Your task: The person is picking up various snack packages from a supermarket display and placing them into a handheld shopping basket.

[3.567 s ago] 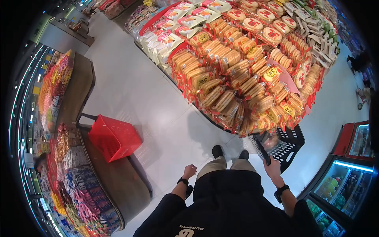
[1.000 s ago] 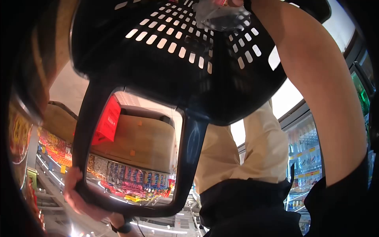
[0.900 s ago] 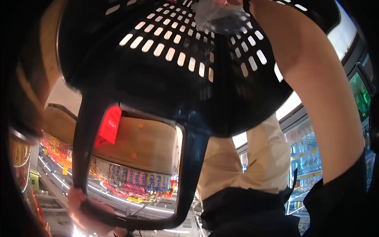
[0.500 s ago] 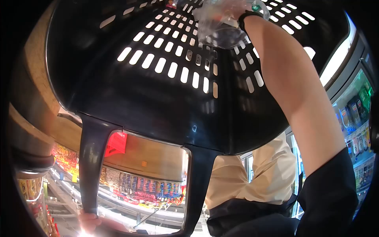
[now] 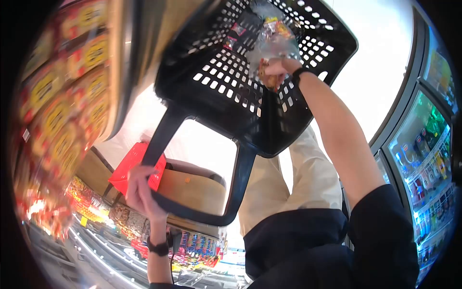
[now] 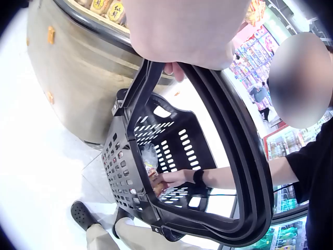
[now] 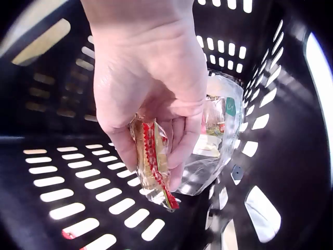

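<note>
A black perforated shopping basket (image 5: pixel 231 113) hangs tilted in front of me, its inside facing up. My left hand (image 5: pixel 144 192) grips the black basket handle (image 5: pixel 190 212) at its corner; in the left wrist view the fingertips (image 6: pixel 174 70) curl under the bar. My right hand (image 7: pixel 151 78) reaches down inside the basket. Between thumb and fingers it pinches a clear-wrapped pack of biscuits (image 7: pixel 148 161) with a red crimped edge. Beside that hand a clear plastic bag (image 7: pixel 221 120) with packaged goods lies in the basket. Small pink packets (image 5: pixel 233 36) lie farther along.
A display of packed biscuits (image 5: pixel 67 106) stands close at my left, with a curved wooden base (image 6: pixel 83 73). A red basket (image 5: pixel 139 166) is behind the handle, near another wooden stand (image 5: pixel 192 192). Glass-fronted fridges (image 5: pixel 423 159) line the right side.
Earlier the basket hung low from my right hand and the left hand was empty. Now the left hand holds its handle, the right is inside, and the basket appears farther from the head camera.
</note>
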Motion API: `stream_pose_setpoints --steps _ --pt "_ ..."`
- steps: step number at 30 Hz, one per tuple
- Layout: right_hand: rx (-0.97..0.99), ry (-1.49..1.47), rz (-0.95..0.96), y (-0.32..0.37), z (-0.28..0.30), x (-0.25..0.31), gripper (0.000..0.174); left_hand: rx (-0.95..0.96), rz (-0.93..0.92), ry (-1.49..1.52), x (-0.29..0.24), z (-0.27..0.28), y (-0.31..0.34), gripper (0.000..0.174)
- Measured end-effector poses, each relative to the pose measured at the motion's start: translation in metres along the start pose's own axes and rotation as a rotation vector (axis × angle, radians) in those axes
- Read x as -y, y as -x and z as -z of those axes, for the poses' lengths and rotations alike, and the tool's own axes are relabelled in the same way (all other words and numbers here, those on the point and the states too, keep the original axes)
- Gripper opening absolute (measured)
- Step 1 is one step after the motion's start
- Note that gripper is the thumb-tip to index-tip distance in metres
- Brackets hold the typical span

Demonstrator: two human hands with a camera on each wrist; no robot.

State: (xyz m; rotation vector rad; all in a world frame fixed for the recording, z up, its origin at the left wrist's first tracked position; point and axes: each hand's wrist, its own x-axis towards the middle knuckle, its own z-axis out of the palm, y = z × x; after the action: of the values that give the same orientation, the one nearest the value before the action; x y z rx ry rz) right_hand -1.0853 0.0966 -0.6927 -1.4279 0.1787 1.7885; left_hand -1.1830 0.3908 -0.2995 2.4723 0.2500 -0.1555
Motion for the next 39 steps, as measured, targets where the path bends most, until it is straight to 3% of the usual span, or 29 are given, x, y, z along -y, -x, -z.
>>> stream_pose_setpoints --steps 2,4,6,8,10,13,18,21,24,27,30,31,33,35,38,39 --pt "-0.032 0.098 0.145 0.018 -0.007 0.000 0.028 -0.019 0.052 0.072 -0.001 0.001 0.000 0.021" --pt "-0.033 -0.077 0.281 0.067 -0.021 0.013 0.036 -0.003 0.020 0.068 0.002 0.006 0.001 0.018" --pt "-0.137 -0.074 0.345 0.102 -0.042 0.025 0.039 -0.010 0.044 0.085 0.001 0.007 0.002 0.017" --pt "-0.062 -0.199 0.398 0.132 -0.057 0.029 0.041 -0.036 0.033 0.113 0.002 0.007 0.002 0.016" --pt "-0.087 -0.217 0.321 0.195 -0.078 0.062 0.044 -0.059 0.037 0.115 0.001 0.007 0.003 0.015" --pt "0.067 -0.408 0.427 0.214 -0.100 0.062 0.046 -0.076 0.095 0.091 0.001 0.007 0.006 0.016" --pt "0.033 -0.335 0.541 0.274 -0.144 0.113 0.043 -0.092 0.066 0.103 -0.004 0.010 0.007 0.014" --pt "-0.154 -0.150 0.758 0.304 -0.171 0.144 0.046 -0.140 -0.007 0.017 -0.002 0.006 0.007 0.013" --pt "-0.203 -0.138 0.828 0.320 -0.183 0.162 0.045 -0.181 -0.049 -0.046 -0.003 0.000 0.005 0.010" --pt "-0.348 0.032 0.901 0.349 -0.201 0.180 0.041 -0.344 -0.125 -0.190 -0.020 0.003 0.015 0.013" --pt "-0.707 0.504 1.213 0.374 -0.216 0.190 0.048 -0.258 -0.124 -0.142 -0.045 0.003 0.034 0.017" --pt "-0.665 0.481 1.201 0.382 -0.221 0.194 0.054 -0.255 -0.114 0.053 -0.057 0.003 0.040 0.020" --pt "-0.789 0.683 1.416 0.399 -0.236 0.203 0.055 -0.206 -0.056 0.480 -0.105 0.019 0.058 0.028" --pt "-0.828 0.815 1.571 0.412 -0.249 0.206 0.062 -0.294 -0.012 0.677 -0.131 0.023 0.054 0.031" --pt "-0.723 0.729 1.631 0.434 -0.273 0.208 0.061 -0.412 0.108 1.170 -0.158 0.049 0.051 0.033" --pt "-0.744 0.767 1.666 0.444 -0.276 0.211 0.051 -0.414 0.109 1.181 -0.158 0.060 0.053 0.032"
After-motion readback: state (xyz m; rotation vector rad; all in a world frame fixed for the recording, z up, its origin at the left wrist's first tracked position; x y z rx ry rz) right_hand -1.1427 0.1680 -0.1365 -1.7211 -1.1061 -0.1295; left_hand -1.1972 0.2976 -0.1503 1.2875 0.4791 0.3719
